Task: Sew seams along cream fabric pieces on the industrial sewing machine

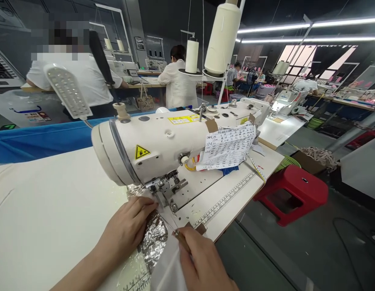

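Note:
A white sewing machine stands across the table, its needle and presser foot area low at the head. My left hand lies just left of the presser foot, fingers together and closed on the edge of a white fabric. My right hand is closed around the wooden handle of an awl; its thin metal shaft points up and left over the fabric towards the presser foot. A crinkled silver sheet lies on the table between my hands. The left fingertips are partly hidden.
A handwritten sheet is taped to the machine. Printed rulers and a tape measure lie on the white table. Thread cones rise behind. A red stool stands right. Co-workers sit beyond.

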`<state>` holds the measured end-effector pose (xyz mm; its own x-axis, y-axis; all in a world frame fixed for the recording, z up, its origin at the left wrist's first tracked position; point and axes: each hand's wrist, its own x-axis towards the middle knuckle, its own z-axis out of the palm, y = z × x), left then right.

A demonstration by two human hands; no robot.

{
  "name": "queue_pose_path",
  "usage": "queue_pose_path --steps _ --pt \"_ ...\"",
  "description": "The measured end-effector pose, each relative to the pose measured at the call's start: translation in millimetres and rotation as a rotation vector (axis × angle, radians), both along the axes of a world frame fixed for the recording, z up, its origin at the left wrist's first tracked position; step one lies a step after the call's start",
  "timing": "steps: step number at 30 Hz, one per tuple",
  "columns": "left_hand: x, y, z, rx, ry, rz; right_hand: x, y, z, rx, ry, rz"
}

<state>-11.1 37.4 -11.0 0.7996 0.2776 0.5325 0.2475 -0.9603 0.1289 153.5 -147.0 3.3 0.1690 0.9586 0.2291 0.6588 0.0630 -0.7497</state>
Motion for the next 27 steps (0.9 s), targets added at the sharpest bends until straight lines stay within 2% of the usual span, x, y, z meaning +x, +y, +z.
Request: queue_pose_path --steps 8,14,20,27 --pt "2.3 -3.3 1.8 0.035 0.037 0.123 0.2 18.8 -8.3 0.079 -0.07 0.031" --pt "2.2 -8.0 2.4 -0.045 -0.009 0.061 -1.1 29.9 -8.2 0.13 -0.153 0.005" --pt "5.9 -8.0 7.4 0.077 0.065 0.13 0.4 35.7 -6.2 0.21 -0.207 0.006" --pt "6.2 -8.2 -1.3 0.018 0.072 0.199 -5.7 31.6 -8.9 0.257 -0.167 0.074"
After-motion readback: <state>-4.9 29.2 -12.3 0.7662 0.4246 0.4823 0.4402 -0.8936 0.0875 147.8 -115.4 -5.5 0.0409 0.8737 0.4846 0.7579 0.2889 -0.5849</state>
